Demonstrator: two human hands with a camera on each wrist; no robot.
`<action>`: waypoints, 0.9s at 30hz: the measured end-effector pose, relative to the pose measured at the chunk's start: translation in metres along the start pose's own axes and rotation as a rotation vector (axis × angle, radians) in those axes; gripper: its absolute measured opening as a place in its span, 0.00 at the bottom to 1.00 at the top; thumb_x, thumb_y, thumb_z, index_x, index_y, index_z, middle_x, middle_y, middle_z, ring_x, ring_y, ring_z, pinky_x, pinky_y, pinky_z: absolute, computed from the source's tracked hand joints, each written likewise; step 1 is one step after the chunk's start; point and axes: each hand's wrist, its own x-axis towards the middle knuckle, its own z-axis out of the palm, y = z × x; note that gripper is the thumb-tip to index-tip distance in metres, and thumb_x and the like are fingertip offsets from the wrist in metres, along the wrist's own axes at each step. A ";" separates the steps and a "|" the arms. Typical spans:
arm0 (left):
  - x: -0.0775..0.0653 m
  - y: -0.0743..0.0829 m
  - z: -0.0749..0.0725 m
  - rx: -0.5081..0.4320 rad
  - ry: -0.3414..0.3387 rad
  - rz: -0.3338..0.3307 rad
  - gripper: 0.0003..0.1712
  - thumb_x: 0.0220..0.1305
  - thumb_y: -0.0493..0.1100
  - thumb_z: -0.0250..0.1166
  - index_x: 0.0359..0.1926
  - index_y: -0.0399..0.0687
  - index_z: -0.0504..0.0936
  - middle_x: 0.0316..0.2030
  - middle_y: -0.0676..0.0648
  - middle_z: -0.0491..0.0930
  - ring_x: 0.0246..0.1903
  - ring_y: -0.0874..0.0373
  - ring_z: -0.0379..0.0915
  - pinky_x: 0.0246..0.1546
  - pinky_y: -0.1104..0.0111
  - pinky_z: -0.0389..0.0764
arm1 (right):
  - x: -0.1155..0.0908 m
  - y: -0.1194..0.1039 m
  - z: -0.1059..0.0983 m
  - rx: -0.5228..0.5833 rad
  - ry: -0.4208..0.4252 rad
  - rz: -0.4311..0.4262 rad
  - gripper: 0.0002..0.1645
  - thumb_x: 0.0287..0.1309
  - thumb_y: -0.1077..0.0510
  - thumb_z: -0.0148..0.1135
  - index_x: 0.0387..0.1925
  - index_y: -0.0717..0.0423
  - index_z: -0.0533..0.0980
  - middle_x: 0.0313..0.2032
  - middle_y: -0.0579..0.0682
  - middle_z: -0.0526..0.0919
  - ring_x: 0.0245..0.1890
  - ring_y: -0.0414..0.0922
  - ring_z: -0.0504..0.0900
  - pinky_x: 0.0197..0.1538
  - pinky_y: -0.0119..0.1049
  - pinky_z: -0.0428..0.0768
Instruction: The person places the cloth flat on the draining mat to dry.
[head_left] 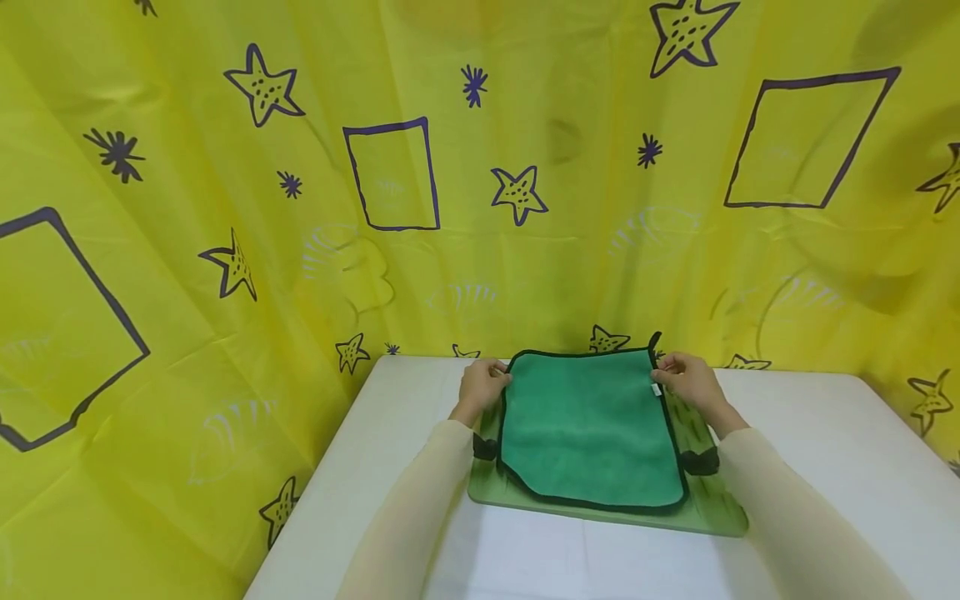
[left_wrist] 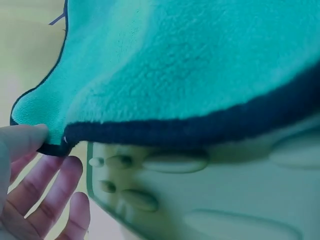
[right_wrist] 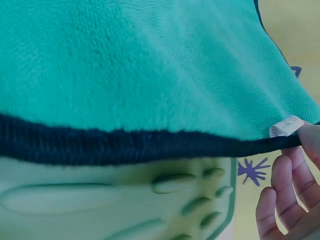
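A green cloth (head_left: 588, 425) with a dark edging is spread out between both hands, over a light green board (head_left: 517, 493). My left hand (head_left: 482, 387) pinches the cloth's far left edge; in the left wrist view, thumb and forefinger grip the edging while the other fingers (left_wrist: 52, 200) hang loosely below. On the far right side my right hand (head_left: 688, 382) pinches the edge beside a small white label (right_wrist: 286, 126). A dark loop (head_left: 655, 340) sticks up at the cloth's far right corner. Most of the board lies hidden under the cloth, its raised oval ridges (right_wrist: 60, 197) showing at the sides.
The board lies on a white table (head_left: 810, 433). Behind the table and along the left hangs a yellow curtain (head_left: 585, 275) printed with stars and frames. Dark bands (head_left: 699, 462) show at both sides of the board, near the sleeves.
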 end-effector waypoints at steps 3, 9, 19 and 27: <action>0.000 -0.003 0.004 0.016 -0.031 -0.001 0.08 0.69 0.44 0.68 0.44 0.47 0.87 0.38 0.43 0.88 0.32 0.51 0.82 0.32 0.63 0.79 | 0.000 0.004 0.005 -0.015 -0.004 0.011 0.15 0.72 0.56 0.60 0.46 0.67 0.76 0.44 0.67 0.82 0.41 0.55 0.79 0.37 0.37 0.76; -0.001 -0.006 0.009 0.072 -0.096 -0.009 0.09 0.66 0.41 0.70 0.47 0.47 0.87 0.40 0.43 0.88 0.35 0.51 0.83 0.35 0.61 0.81 | 0.000 0.013 0.013 -0.055 -0.035 0.038 0.16 0.71 0.56 0.60 0.46 0.68 0.76 0.43 0.67 0.83 0.42 0.58 0.81 0.40 0.42 0.79; -0.002 -0.006 0.010 0.083 -0.106 -0.018 0.13 0.63 0.33 0.70 0.48 0.46 0.87 0.37 0.42 0.88 0.32 0.51 0.82 0.31 0.63 0.81 | -0.005 0.019 0.013 -0.120 -0.152 0.084 0.13 0.68 0.56 0.62 0.33 0.63 0.75 0.28 0.52 0.76 0.31 0.48 0.72 0.35 0.39 0.70; -0.003 -0.003 0.008 0.039 -0.060 0.013 0.13 0.66 0.34 0.66 0.51 0.47 0.86 0.40 0.41 0.86 0.35 0.49 0.82 0.33 0.62 0.82 | -0.008 0.022 0.009 -0.151 -0.121 0.052 0.14 0.68 0.55 0.62 0.39 0.66 0.79 0.32 0.56 0.81 0.32 0.48 0.73 0.34 0.39 0.71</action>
